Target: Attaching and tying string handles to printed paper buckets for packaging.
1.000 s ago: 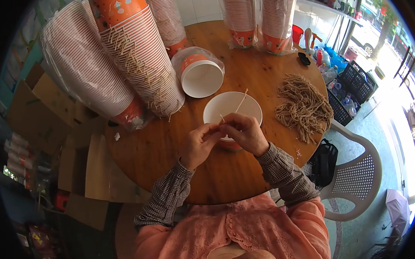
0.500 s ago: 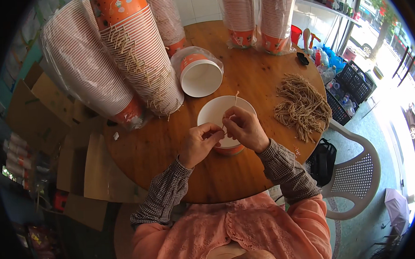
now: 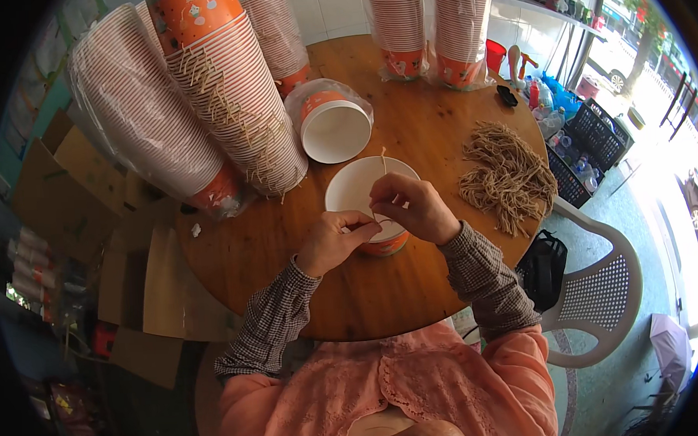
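A round paper bucket (image 3: 348, 195), white inside and orange outside, stands in front of me on the table. At its near rim my left hand (image 3: 330, 241) pinches a thin tan cord (image 3: 377, 217) between thumb and forefinger. My right hand (image 3: 419, 209) is closed over the bucket's right side, its fingertips pinching the same cord close to the left fingers. A short cord end also sticks up at the bucket's far rim. The exact shape of the cord between my fingertips is partly hidden.
Tall stacks of paper buckets (image 3: 230, 91), many with cords, rise at left and back. A lone bucket (image 3: 337, 133) lies tipped beyond mine. Tan cords (image 3: 507, 178) are heaped at right on the round wooden table (image 3: 290, 298). A plastic chair (image 3: 598, 301) stands right.
The bucket has moved slightly to the left, and its far cord end with it. My fingertips have drawn a little apart, with the cord showing between them.
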`<control>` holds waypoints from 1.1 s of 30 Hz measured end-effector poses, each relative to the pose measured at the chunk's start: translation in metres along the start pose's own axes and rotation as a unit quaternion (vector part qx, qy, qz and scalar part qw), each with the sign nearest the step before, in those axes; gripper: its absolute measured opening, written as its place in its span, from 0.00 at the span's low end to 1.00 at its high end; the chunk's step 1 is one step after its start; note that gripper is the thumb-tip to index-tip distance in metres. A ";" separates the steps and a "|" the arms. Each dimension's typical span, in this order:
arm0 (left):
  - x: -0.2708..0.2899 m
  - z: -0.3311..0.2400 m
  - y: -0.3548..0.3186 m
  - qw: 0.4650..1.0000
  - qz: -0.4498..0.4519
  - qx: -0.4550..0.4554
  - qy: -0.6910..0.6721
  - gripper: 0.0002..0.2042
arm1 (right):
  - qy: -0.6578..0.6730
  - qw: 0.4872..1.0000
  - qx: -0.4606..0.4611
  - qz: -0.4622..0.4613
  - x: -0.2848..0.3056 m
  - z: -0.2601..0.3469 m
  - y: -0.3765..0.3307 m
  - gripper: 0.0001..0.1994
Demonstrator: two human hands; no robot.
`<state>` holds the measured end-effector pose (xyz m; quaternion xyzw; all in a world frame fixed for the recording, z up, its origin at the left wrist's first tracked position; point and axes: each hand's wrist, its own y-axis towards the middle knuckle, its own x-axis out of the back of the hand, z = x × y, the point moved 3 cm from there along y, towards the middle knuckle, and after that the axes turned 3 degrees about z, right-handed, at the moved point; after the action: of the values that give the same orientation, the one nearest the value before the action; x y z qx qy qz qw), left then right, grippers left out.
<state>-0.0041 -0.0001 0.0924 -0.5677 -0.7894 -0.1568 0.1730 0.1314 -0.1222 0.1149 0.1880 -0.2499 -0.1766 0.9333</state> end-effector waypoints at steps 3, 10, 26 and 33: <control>-0.001 0.005 0.002 0.997 -0.015 -0.029 -0.074 0.10 | -0.011 0.997 -0.038 -0.067 0.004 -0.009 -0.001 0.07; 0.001 0.006 0.000 0.991 -0.025 -0.024 -0.130 0.09 | -0.126 0.984 0.069 -0.104 0.006 0.001 -0.026 0.16; -0.002 0.002 -0.004 0.994 -0.018 -0.018 -0.110 0.08 | -0.109 0.980 0.034 -0.163 -0.008 -0.010 -0.031 0.03; 0.007 0.013 -0.011 0.993 -0.067 -0.085 0.046 0.09 | -0.094 0.977 0.000 -0.193 -0.003 -0.004 -0.028 0.04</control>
<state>-0.0181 0.0082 0.0835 -0.5185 -0.8008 -0.2603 0.1490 0.1245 -0.1440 0.0987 0.2154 -0.2955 -0.3702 0.8540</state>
